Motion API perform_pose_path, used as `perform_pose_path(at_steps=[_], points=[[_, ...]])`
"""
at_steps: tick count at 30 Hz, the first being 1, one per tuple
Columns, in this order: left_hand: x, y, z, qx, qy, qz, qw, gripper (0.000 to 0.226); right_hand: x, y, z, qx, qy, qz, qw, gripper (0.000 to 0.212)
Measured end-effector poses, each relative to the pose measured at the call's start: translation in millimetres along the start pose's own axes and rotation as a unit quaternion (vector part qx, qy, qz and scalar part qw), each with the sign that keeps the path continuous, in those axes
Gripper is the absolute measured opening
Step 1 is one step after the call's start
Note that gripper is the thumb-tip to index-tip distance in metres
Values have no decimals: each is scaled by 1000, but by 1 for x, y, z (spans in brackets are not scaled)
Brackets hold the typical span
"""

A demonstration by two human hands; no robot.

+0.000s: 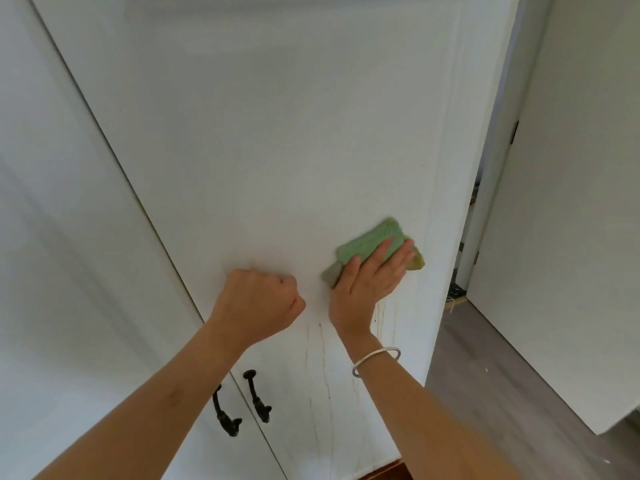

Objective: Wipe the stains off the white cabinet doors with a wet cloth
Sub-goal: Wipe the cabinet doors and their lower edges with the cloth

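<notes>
Pressing the cloth [372, 242] flat-fingered, your right hand [370, 282] sits just above the vertical streaks [325, 375]. Left hand [259, 299] is clenched, apparently empty.

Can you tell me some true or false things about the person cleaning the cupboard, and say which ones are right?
1. The cloth is green. True.
2. The left hand holds the cloth. False: it is a fist holding nothing; the right hand presses the cloth flat against the cabinet door.
3. Drip stains run down the door below the hands. True.
4. The door handles are gold. False: they are black.
5. The bracelet is on the left wrist. False: it is on the right wrist.
</notes>
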State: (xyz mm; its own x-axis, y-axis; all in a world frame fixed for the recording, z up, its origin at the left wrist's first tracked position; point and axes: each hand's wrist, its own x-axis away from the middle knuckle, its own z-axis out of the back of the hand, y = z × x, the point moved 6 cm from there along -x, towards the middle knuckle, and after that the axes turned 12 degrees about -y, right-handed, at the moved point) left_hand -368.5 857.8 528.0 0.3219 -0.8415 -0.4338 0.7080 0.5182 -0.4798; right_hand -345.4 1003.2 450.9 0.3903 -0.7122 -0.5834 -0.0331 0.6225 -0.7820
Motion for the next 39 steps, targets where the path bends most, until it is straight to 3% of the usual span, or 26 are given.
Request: perform_pose_path(at_steps=[5, 10, 13, 16, 20, 22, 25, 29, 33, 36, 39], points=[[0, -2, -2, 7, 76, -33, 997, 32, 19, 21, -7, 75, -45, 149, 985, 59], [10, 2, -4, -2, 126, -37, 991, 28, 84, 98, -25, 201, -151, 277, 927, 56], [16, 7, -8, -23, 142, -34, 989, 26, 93, 119, -30, 231, -155, 320, 906, 60], [15, 4, -5, -16, 147, -17, 989, 26, 74, 79, -27, 184, -149, 319, 918, 60], [27, 5, -12, -6, 163, -48, 985, 28, 41, 16, -28, 159, -63, 278, 945, 57], [31, 7, -15, -14, 171, -49, 984, 26, 60, 19, -37, 167, -55, 315, 933, 59], [41, 18, -32, -27, 170, -44, 984, 27, 123, 72, -64, 202, -99, 403, 887, 61], [60, 44, -76, -45, 93, -70, 992, 25, 166, 123, -81, 235, -123, 427, 865, 64], [64, 52, -79, -43, 73, -22, 996, 25, 133, 89, -62, 193, -105, 439, 871, 57], [65, 43, -65, 9, 101, 79, 992, 27, 96, 52, -47, 181, -89, 452, 869, 53], [67, 48, -69, 12, 113, 119, 986, 28, 103, 64, -49, 186, -79, 462, 864, 53]])
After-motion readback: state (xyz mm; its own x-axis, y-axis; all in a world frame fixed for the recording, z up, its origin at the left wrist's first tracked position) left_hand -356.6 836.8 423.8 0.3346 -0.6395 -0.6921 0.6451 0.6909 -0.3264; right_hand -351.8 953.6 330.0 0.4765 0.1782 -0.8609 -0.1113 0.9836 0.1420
